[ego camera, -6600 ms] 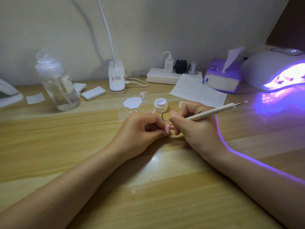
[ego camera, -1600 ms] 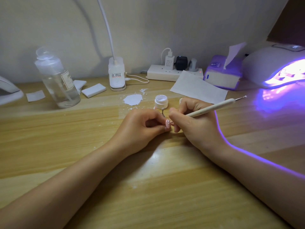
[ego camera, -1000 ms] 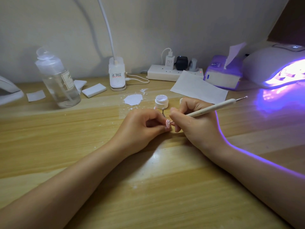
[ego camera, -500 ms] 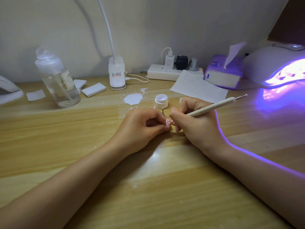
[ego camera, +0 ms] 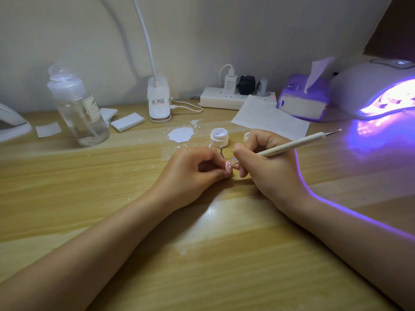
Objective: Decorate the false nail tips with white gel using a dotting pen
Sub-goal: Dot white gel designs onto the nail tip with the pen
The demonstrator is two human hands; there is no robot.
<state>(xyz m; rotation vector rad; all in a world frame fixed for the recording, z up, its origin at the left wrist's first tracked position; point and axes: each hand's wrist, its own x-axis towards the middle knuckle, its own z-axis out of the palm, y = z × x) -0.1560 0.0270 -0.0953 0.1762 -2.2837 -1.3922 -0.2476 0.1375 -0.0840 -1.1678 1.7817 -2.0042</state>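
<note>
My left hand pinches a small pink false nail tip at its fingertips, over the wooden desk. My right hand grips a cream dotting pen like a pencil, its lower metal point touching the top of the nail tip. White dots show on the pink surface. An open white gel jar stands just behind the hands, with a small metal nail holder in front of it. The jar's lid peeks out behind my right hand.
A lit UV nail lamp glows purple at the right, beside a tissue box and white paper. A power strip, desk lamp base, clear bottle, white pads and a white smear lie behind.
Both hands stay almost still on the desk. The pen point has shifted slightly on the nail tip, now at its upper end.
</note>
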